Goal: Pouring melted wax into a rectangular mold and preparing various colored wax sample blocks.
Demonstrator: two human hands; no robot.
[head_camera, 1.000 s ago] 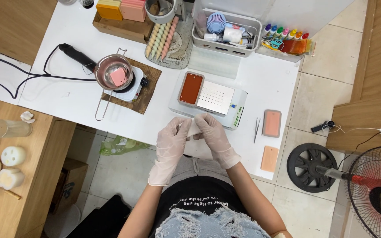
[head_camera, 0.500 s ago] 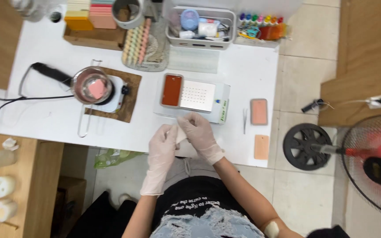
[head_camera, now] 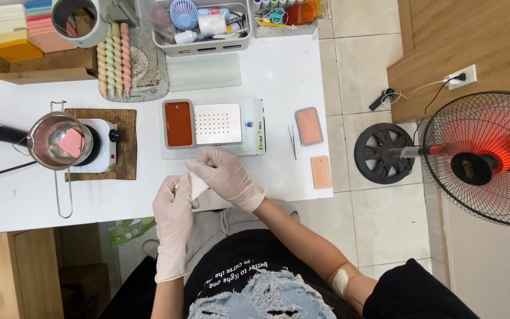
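Note:
Both my hands wear pale disposable gloves and meet at the near edge of the white table (head_camera: 278, 77). My left hand (head_camera: 173, 210) and my right hand (head_camera: 224, 176) pinch a small white piece (head_camera: 198, 185) between them, perhaps tissue or glove material; I cannot tell which. Just beyond the hands sits a white perforated plate device (head_camera: 218, 125) with a rust-red rectangular mould (head_camera: 179, 123) on its left end.
A steel pot (head_camera: 60, 142) with a pink block stands on a small hotplate at left. Tweezers (head_camera: 293, 142) and two peach slabs (head_camera: 309, 126) lie at right. Twisted candles (head_camera: 113, 59), a basket (head_camera: 202, 23) and wax blocks line the back. A fan (head_camera: 485, 159) stands on the floor.
The view shifted so everything sits further left and nearer. My hands stay together on the white piece, with the right hand now reaching over it from above.

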